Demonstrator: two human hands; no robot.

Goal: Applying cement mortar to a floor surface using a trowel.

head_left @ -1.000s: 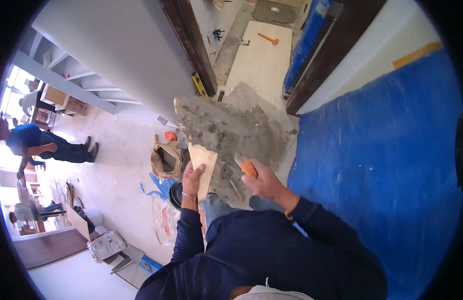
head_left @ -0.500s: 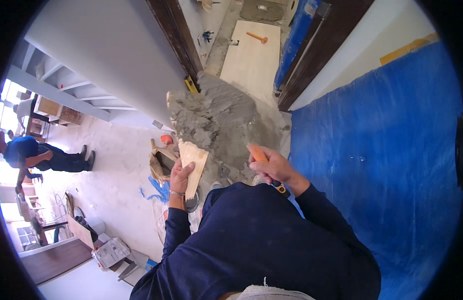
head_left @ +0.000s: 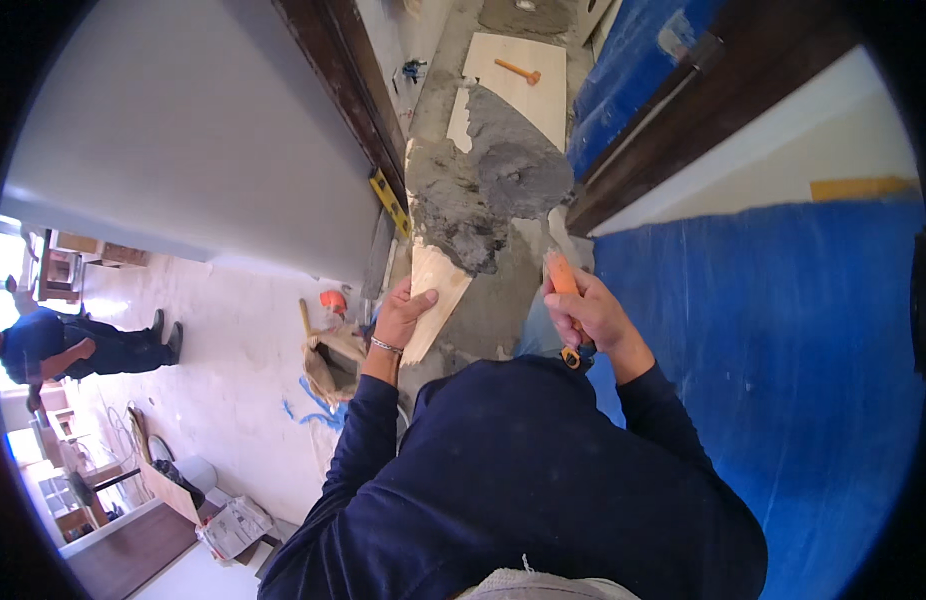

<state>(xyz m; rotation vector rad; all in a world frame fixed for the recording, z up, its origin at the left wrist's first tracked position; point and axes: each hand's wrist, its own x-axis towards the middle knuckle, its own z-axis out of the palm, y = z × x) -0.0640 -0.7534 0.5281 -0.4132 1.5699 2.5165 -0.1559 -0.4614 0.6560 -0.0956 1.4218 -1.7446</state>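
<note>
My left hand [head_left: 408,312] is closed round the near end of a pale wooden board [head_left: 439,285], thumb on top. A heap of wet grey mortar [head_left: 455,195] covers the board's far part. Beyond it, a smoother lobe of mortar [head_left: 523,160] reaches right and away from me; whether it rests on the board or on a blade I cannot tell. My right hand [head_left: 595,312], just right of the board, is wrapped round the orange handle of a trowel [head_left: 561,272]. Its blade is hard to make out.
Ahead, an orange mallet [head_left: 518,72] lies on a pale panel [head_left: 488,58] between dark door frames. A yellow spirit level [head_left: 389,200] leans by the left frame. An open bag [head_left: 318,368] stands left of me, blue sheeting [head_left: 753,380] covers the right. Another person [head_left: 78,345] stands far left.
Both hands have moved right and a little forward in the picture, with the board and the trowel. The mortar's far lobe now reaches farther right and hides part of the panel.
</note>
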